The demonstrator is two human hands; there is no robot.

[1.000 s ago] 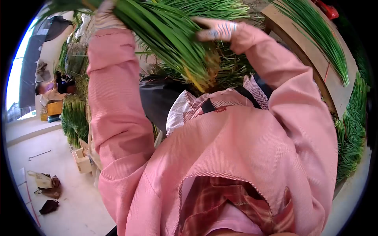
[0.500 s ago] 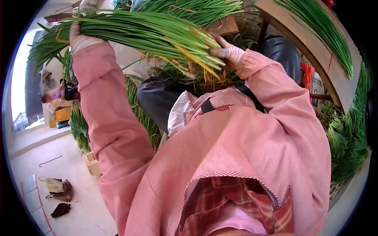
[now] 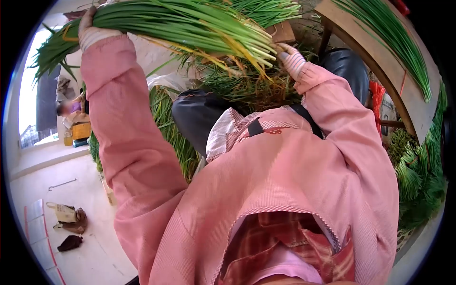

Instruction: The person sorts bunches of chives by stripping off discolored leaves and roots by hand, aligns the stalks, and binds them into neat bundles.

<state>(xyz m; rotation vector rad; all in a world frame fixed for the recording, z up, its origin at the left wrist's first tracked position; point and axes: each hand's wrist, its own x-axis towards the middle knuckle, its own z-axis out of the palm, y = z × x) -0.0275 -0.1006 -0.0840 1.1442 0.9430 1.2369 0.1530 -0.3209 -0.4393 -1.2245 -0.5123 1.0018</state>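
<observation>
If the left hand [image 3: 89, 30], wrapped round the green bundle [image 3: 175, 23], slackens, stalks [image 3: 218, 37] could slip, as the right hand [image 3: 290, 59] (pinching or not, I cannot tell) is just at the stem ends [image 3: 266, 46]

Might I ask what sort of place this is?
Probably an indoor produce workspace: a long green bundle is held, similar greens lie on a table, and a leafy heap sits at right.

Leaf bundle [image 3: 180, 26] spans the front, left hand [image 3: 91, 32] at leafy end, right hand [image 3: 291, 61] at stalk ends. Loose trimmings [image 3: 247, 88] lie between the knees [image 3: 192, 114]. Table [image 3: 392, 84] stands right, second bundle [image 3: 401, 50] on it. Bag [image 3: 64, 213] on floor [image 3: 107, 242], left.
</observation>
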